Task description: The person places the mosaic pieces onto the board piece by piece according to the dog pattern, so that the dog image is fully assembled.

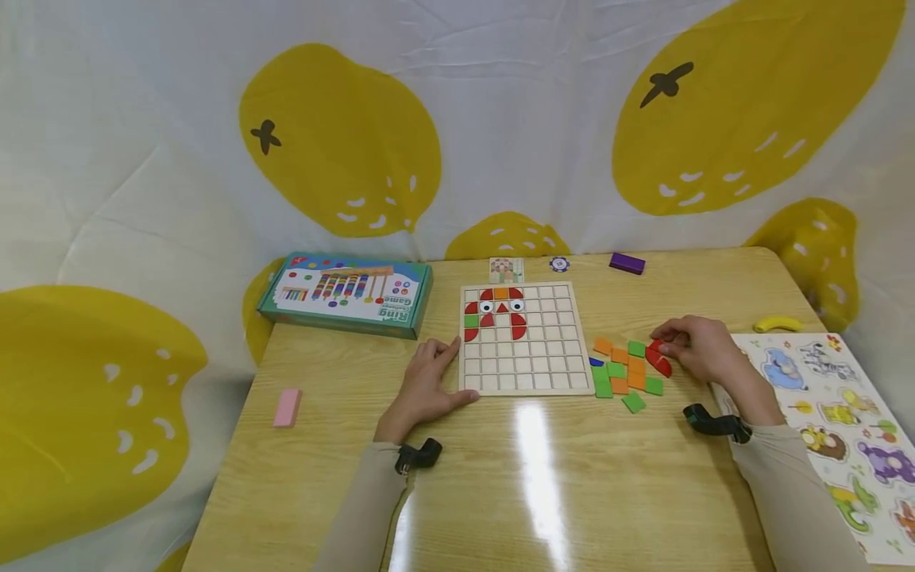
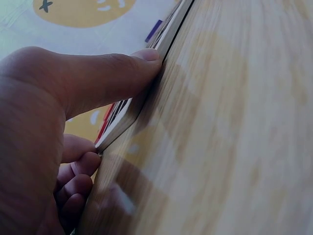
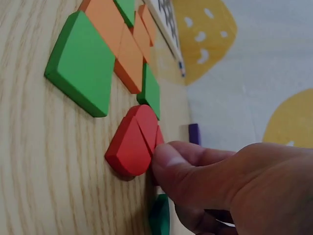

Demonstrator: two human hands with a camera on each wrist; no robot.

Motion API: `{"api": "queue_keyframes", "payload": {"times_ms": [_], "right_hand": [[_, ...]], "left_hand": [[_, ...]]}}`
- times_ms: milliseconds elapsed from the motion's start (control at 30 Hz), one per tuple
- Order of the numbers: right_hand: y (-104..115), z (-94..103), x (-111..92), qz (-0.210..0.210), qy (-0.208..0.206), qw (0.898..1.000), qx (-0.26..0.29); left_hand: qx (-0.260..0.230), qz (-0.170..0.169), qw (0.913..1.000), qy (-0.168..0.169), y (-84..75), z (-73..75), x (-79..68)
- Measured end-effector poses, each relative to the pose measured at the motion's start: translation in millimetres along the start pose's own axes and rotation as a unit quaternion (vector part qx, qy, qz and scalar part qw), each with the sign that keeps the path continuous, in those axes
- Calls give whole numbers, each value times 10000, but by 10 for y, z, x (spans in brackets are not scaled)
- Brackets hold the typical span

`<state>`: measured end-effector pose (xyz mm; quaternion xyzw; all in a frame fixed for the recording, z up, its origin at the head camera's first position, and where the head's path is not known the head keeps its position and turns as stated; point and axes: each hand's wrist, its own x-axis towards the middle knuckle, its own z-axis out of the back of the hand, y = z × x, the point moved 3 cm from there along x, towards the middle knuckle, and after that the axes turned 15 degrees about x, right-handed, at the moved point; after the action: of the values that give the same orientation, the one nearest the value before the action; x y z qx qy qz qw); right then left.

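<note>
A square wooden grid board [image 1: 529,381] lies in the middle of the table. Red, orange, green and round eye-printed pieces fill some of its upper-left cells. My left hand [image 1: 423,383] rests at the board's near left corner, its straight thumb [image 2: 122,73] against the front edge and its fingers at the left side. Right of the board, my right hand [image 1: 696,345] pinches a red curved-edge piece [image 3: 160,137] between thumb and fingertips; the thumb partly hides it. Two more red pieces [image 3: 129,149] lie touching each other right beside the fingertips.
Green [image 1: 634,403] and orange tiles [image 1: 603,345] lie loosely beside the board. Behind it are a picture card [image 1: 506,270], a round chip [image 1: 559,264] and a purple block [image 1: 627,263]. A game box [image 1: 343,295] and pink block [image 1: 287,407] lie left; an animal puzzle board [image 1: 808,405] and yellow banana-shaped piece [image 1: 777,323] right.
</note>
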<state>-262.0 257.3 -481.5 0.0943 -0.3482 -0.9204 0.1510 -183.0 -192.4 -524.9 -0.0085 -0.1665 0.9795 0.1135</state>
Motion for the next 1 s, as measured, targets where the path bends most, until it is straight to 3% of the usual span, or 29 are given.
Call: {"api": "queue_keyframes", "payload": {"times_ms": [267, 400, 533, 867, 1000], "right_hand": [[-2, -24, 62, -75, 25, 9998, 197], [84, -56, 84, 296, -398, 9971, 579], [312, -145, 190, 628, -658, 9873, 1301], [853, -780, 621, 1024, -534, 9499, 2904], [1017, -1049, 749, 958, -190, 9414, 3230]], "left_hand": [[-15, 11, 10000, 69, 31, -18, -19], [-35, 49, 9999, 96, 37, -15, -28], [-8, 68, 9999, 127, 41, -9, -30], [-16, -36, 10000, 76, 29, 0, -17], [-23, -50, 10000, 55, 25, 6, -9]]}}
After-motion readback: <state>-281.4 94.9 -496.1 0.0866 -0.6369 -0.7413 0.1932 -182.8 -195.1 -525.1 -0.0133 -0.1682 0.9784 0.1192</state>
